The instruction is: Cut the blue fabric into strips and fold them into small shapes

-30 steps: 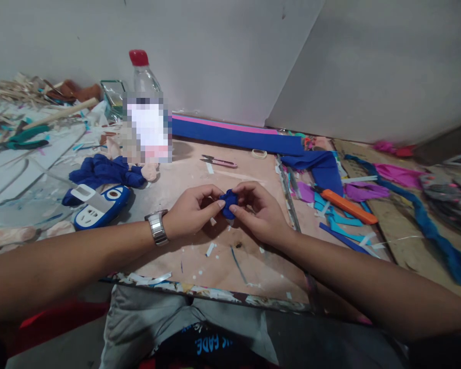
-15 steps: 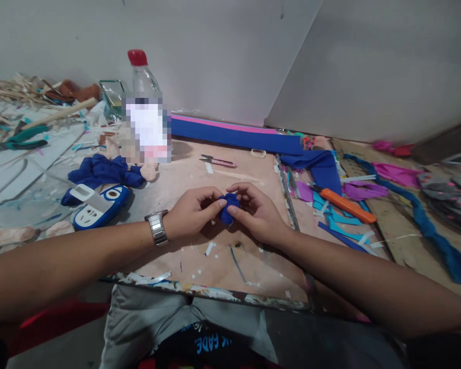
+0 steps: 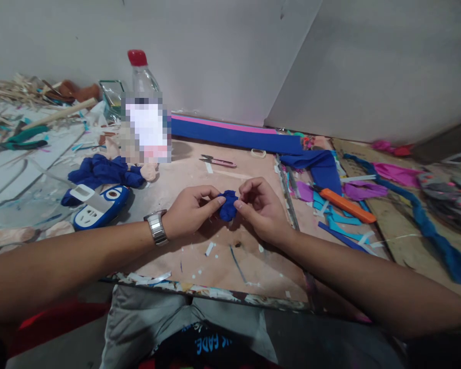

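Observation:
A small gathered piece of blue crepe-like material is held over the middle of the table. My left hand, with a metal watch on its wrist, pinches its left side between thumb and fingers. At its right edge, my right hand grips with thumb and forefinger, the other fingers curled. Beyond the hands lies a pair of pink-handled thread snips. To the left is a heap of similar blue crumpled pieces.
A blue and white power strip with a plug sits left of my forearm. Behind it stand a red-capped bottle and a blurred, lit screen. Blue strips run along the back. An orange utility knife lies right among coloured scraps.
My right hand has shifted slightly right and its fingers have lifted away from the back of the blue piece. More of the piece now shows between the hands.

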The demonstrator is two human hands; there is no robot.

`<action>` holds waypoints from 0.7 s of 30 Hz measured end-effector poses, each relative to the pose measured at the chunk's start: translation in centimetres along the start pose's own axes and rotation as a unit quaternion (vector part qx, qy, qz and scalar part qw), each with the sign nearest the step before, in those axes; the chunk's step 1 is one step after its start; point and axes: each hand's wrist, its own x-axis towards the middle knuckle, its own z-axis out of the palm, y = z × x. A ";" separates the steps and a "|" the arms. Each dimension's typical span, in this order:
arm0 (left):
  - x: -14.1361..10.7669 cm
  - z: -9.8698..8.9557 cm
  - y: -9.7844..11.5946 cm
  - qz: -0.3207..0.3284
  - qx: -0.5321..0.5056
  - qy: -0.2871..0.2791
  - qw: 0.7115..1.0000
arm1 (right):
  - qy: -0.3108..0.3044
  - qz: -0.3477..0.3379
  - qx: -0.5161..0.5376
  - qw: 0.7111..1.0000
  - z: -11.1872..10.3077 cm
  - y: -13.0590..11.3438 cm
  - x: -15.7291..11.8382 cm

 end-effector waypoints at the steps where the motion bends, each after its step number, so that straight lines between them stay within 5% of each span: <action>1: 0.0 0.0 0.0 -0.011 -0.006 0.009 1.000 | -0.003 -0.021 -0.035 0.999 -0.1 -0.2 0.1; 5: 0.2 0.0 -0.2 -0.046 -0.036 0.027 0.998 | -0.045 -0.104 -0.159 0.981 -0.3 -1.0 0.3; 13: 0.1 0.0 -0.3 0.007 -0.061 -0.009 0.998 | -0.024 -0.082 -0.150 0.985 -0.3 -0.9 0.2; 21: 0.3 0.0 -0.5 -0.002 -0.078 -0.011 0.997 | -0.027 -0.141 -0.166 0.976 -0.3 -1.1 0.1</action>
